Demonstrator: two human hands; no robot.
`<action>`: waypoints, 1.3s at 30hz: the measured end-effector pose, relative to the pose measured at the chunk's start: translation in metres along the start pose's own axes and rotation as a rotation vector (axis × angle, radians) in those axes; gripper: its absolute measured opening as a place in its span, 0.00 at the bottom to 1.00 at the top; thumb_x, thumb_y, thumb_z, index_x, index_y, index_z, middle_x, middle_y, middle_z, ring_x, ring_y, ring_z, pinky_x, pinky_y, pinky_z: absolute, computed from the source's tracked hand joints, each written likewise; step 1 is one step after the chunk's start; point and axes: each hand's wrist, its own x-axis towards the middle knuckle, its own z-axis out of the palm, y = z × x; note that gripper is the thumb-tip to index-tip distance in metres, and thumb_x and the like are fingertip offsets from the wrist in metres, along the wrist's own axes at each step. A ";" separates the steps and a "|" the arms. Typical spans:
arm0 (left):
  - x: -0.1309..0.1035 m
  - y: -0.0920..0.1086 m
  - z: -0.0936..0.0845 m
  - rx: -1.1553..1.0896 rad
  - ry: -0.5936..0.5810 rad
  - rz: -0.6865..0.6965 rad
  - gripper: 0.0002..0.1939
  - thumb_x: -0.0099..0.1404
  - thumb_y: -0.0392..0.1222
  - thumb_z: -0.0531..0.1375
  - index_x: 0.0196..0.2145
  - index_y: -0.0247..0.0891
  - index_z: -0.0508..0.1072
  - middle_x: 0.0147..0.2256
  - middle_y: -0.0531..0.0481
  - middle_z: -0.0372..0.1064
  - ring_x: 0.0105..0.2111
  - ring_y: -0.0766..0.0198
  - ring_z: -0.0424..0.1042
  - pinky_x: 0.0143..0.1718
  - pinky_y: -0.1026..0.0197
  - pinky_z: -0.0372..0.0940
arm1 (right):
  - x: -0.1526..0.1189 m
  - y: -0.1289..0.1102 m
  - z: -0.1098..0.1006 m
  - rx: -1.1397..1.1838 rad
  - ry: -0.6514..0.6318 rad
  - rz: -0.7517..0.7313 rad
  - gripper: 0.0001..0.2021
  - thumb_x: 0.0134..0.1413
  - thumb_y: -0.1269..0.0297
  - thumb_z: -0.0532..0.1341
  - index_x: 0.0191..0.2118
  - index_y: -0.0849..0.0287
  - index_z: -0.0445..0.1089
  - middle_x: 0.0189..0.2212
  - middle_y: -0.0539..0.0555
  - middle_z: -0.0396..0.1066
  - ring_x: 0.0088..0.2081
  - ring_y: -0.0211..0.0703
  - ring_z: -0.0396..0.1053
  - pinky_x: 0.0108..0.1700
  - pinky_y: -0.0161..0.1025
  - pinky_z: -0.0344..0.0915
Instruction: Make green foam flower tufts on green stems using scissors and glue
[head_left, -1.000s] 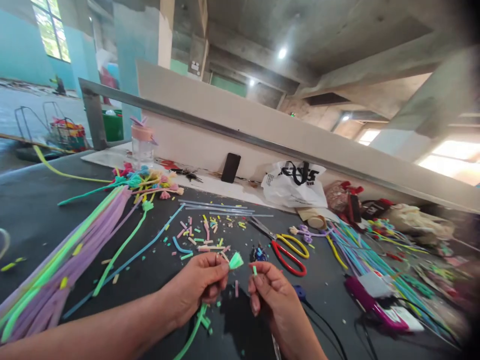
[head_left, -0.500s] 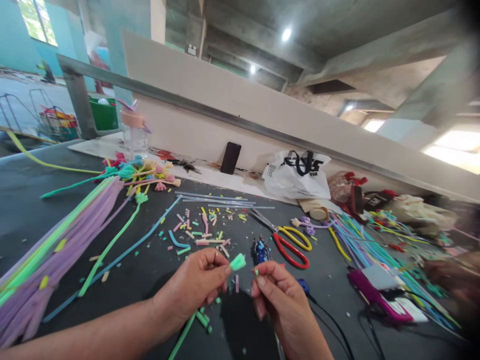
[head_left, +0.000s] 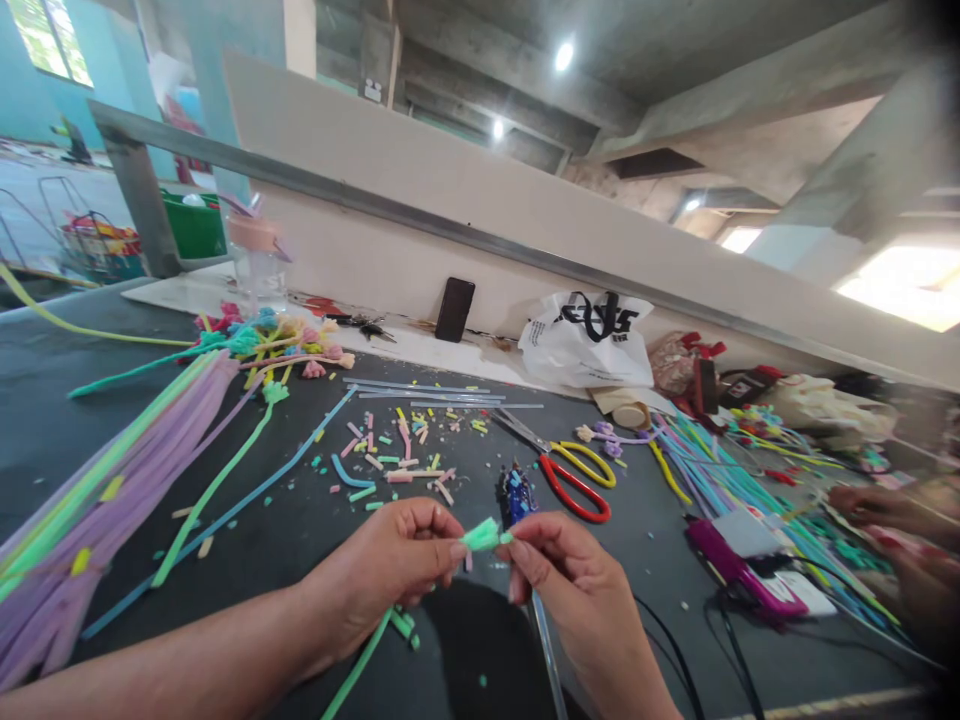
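Note:
My left hand is closed in a pinch on a light green pipe-cleaner piece with a fluffy, flared end. Facing it, my right hand pinches a small green bit between thumb and forefinger, its tip at or almost at the fluffy end. A green pipe-cleaner stem runs down below my left hand. Just beyond my right hand lies a blue tool, partly hidden, and a clear stick shows under that hand. Red-and-yellow-handled scissors rest open behind them.
Short cut pipe-cleaner pieces and clear sticks lie ahead. Purple and green pipe cleaners fill the left. A magenta device with black cables sits right, near another person's hands. A phone leans at the back.
My right hand has brought the small green bit up to the fluffy end of the green piece in my left hand. The other person's hands have shifted at the right.

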 end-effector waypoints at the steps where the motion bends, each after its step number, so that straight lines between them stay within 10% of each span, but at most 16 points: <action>1: 0.000 0.000 0.000 0.035 0.026 0.003 0.09 0.53 0.43 0.61 0.28 0.35 0.66 0.17 0.59 0.59 0.14 0.77 0.47 0.15 0.68 0.38 | -0.001 0.000 -0.001 -0.079 0.009 -0.043 0.06 0.48 0.61 0.63 0.29 0.58 0.68 0.17 0.47 0.67 0.19 0.36 0.65 0.24 0.32 0.61; 12: -0.001 0.005 -0.001 -0.092 -0.002 -0.042 0.13 0.53 0.45 0.62 0.26 0.36 0.62 0.16 0.62 0.51 0.14 0.78 0.40 0.16 0.68 0.34 | 0.009 0.009 -0.006 -0.709 -0.048 -0.354 0.06 0.52 0.68 0.59 0.27 0.55 0.69 0.24 0.50 0.71 0.28 0.42 0.67 0.32 0.36 0.60; 20: 0.002 0.005 -0.010 -0.174 -0.077 0.009 0.13 0.60 0.45 0.58 0.25 0.34 0.62 0.19 0.59 0.56 0.13 0.80 0.43 0.15 0.69 0.33 | 0.007 0.007 -0.003 -0.762 -0.190 -0.511 0.07 0.56 0.68 0.57 0.30 0.54 0.71 0.27 0.52 0.72 0.32 0.42 0.67 0.37 0.38 0.58; 29: 0.005 0.009 -0.015 -0.264 -0.082 0.009 0.08 0.60 0.41 0.57 0.28 0.35 0.64 0.20 0.57 0.59 0.13 0.80 0.48 0.14 0.71 0.36 | 0.031 0.012 -0.074 -0.942 0.045 -0.174 0.12 0.49 0.70 0.54 0.39 0.58 0.69 0.39 0.55 0.73 0.41 0.47 0.69 0.44 0.42 0.61; 39: -0.004 0.007 -0.009 -0.268 -0.168 0.017 0.11 0.60 0.42 0.58 0.26 0.38 0.59 0.24 0.51 0.68 0.15 0.74 0.59 0.14 0.70 0.43 | 0.032 0.019 -0.059 -1.217 -0.092 -0.014 0.32 0.36 0.79 0.53 0.54 0.64 0.60 0.54 0.64 0.62 0.52 0.55 0.62 0.49 0.47 0.59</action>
